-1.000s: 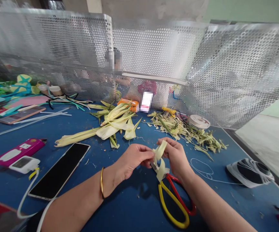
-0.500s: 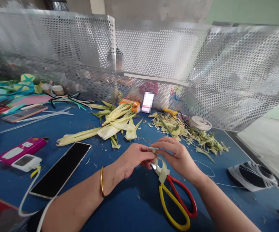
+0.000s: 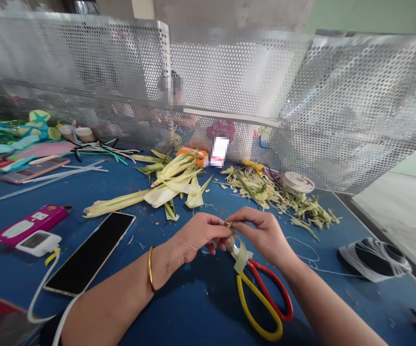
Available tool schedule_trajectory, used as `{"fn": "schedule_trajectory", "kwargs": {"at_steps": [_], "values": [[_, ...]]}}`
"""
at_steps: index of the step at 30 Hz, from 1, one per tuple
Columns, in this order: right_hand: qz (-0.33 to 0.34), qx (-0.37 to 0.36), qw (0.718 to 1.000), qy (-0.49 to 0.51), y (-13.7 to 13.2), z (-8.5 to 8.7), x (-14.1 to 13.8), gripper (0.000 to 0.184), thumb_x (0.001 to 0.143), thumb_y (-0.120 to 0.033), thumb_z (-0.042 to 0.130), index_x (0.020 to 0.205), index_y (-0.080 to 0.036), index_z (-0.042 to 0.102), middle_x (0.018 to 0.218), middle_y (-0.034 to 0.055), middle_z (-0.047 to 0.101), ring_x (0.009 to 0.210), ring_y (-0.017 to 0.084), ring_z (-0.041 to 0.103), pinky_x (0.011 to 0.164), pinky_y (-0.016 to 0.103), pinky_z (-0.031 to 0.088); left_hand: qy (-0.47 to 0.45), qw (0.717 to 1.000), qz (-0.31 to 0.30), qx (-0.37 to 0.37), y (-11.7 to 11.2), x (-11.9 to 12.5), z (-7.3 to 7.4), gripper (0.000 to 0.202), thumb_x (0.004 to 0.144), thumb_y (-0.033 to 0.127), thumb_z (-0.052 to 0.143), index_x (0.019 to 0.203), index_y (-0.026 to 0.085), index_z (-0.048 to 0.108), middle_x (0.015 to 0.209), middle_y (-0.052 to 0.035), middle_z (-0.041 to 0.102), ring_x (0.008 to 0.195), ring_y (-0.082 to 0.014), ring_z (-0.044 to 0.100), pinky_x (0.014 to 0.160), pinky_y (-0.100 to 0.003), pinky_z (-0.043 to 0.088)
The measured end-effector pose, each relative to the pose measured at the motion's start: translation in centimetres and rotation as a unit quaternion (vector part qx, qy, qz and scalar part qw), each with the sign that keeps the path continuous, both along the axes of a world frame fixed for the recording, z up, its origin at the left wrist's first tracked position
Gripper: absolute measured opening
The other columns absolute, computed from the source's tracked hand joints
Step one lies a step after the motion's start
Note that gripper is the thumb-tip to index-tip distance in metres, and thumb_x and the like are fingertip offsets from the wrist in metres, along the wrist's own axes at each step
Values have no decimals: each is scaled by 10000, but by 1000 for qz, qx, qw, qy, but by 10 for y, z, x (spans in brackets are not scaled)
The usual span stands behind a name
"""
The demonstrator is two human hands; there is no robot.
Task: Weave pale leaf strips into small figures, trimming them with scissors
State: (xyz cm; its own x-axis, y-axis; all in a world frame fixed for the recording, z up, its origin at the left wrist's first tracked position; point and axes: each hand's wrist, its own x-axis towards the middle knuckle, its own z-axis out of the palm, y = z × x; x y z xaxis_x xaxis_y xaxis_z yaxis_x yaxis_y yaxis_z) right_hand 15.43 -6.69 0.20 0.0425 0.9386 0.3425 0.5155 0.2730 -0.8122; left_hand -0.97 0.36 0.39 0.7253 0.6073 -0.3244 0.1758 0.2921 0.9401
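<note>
My left hand (image 3: 201, 235) and my right hand (image 3: 260, 231) meet over the middle of the blue table, fingertips almost touching. Both are closed in a pinch on a narrow pale strip of corn husk (image 3: 242, 255), whose loose end curls down between them. The pinched part is mostly hidden by the fingers. Under the strip lie scissors (image 3: 243, 300) with one yellow and one red handle, their blades partly covered by the strip and my hands. Beyond my hands rests a bundle of pale corn husks (image 3: 175, 175).
Husk scraps (image 3: 261, 190) lie at the back right beside a white roll (image 3: 298, 182). A spool of white thread (image 3: 373, 259) trails thread toward my right arm. At left are a black-screened phone (image 3: 92, 252) and a magenta device (image 3: 31, 225). A perforated metal screen (image 3: 225, 77) borders the back.
My right hand's fingers have drawn together and slightly lower against the strip. The left hand stays pinched, its lower fingers shifting a little. The scissors have not visibly moved on the table.
</note>
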Motion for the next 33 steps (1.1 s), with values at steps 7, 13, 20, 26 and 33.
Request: {"fn": "schedule_trajectory", "kwargs": {"at_steps": [7, 13, 20, 26, 33], "values": [[37, 51, 995, -73, -2, 9, -3, 162, 849, -201, 583, 852, -228, 743, 862, 49, 707, 827, 183, 651, 779, 327, 500, 7, 1000, -2, 2, -1, 0, 0, 128, 650, 272, 659, 618, 149, 640, 582, -17, 605, 524, -105, 527, 416, -212, 328], [-63, -67, 992, 91, 2, -5, -7, 117, 819, -284, 624, 790, -199, 699, 763, 35, 708, 720, 186, 647, 678, 311, 508, 10, 1000, 8, 19, 0, 0, 1, 178, 684, 309, 701, 636, 143, 657, 612, -29, 628, 535, -110, 541, 419, -221, 300], [-67, 207, 936, -277, -1, 3, 16, 264, 901, -147, 557, 1086, -257, 710, 950, 54, 718, 893, 209, 652, 889, 391, 453, -45, 996, 69, -27, 5, -2, 3, 246, 675, 361, 738, 624, 139, 645, 646, -22, 619, 544, -81, 496, 438, -215, 248], [2, 282, 848, -449, -10, 10, 5, 378, 920, -26, 462, 1127, -255, 681, 866, 40, 686, 774, 157, 622, 964, 417, 411, -70, 990, 110, -47, 6, -2, 4, 228, 650, 333, 748, 596, 140, 638, 558, 9, 546, 521, -77, 461, 457, -221, 237], [-23, 169, 980, -100, -20, 23, -4, 192, 960, -260, 526, 829, -245, 666, 923, 69, 677, 914, 223, 642, 796, 378, 493, -64, 993, 97, -32, 4, -2, 2, 222, 687, 327, 728, 587, 141, 658, 647, -34, 639, 547, -79, 484, 467, -214, 265]]}}
